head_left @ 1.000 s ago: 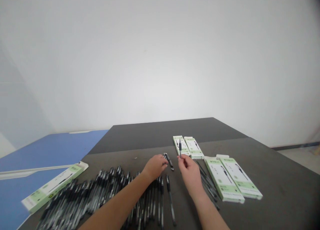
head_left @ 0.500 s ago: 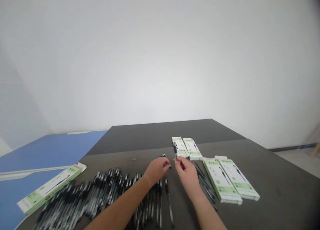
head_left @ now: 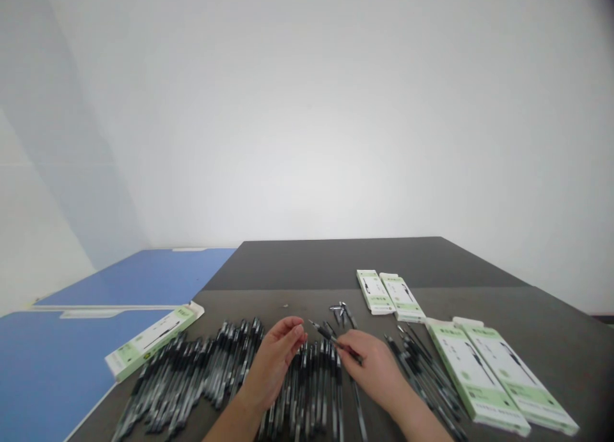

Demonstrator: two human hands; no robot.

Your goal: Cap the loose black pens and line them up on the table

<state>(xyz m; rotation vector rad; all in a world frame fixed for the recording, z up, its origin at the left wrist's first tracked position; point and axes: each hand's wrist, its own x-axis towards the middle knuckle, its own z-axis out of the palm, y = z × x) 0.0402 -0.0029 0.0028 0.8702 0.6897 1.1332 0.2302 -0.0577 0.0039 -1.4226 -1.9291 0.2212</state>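
My right hand (head_left: 377, 365) pinches a pen (head_left: 329, 333) with a black grip and clear barrel. The pen's bare tip points up and left toward my left hand (head_left: 278, 359). That hand hovers just left of the tip, fingers loosely bent, with nothing visible in them. Beyond both hands lie a few small pen caps (head_left: 338, 311). Under and between my hands runs a row of capped-looking pens (head_left: 307, 391), partly covered by my left hand. Right of my right hand, several pens with bare tips (head_left: 426, 371) lie in a loose bunch.
A large pile of pens (head_left: 192, 371) spreads to the left, with a green-and-white pen box (head_left: 153, 339) beside it. Two boxes (head_left: 480, 378) lie at the right; two more (head_left: 377, 293) lie farther back. A blue surface (head_left: 57, 365) adjoins the dark table (head_left: 336, 263).
My hands have moved apart from their upright hold; the pen in my right hand has tipped left. My left hand's fingers have loosened. The view has shifted, uncovering the caps.
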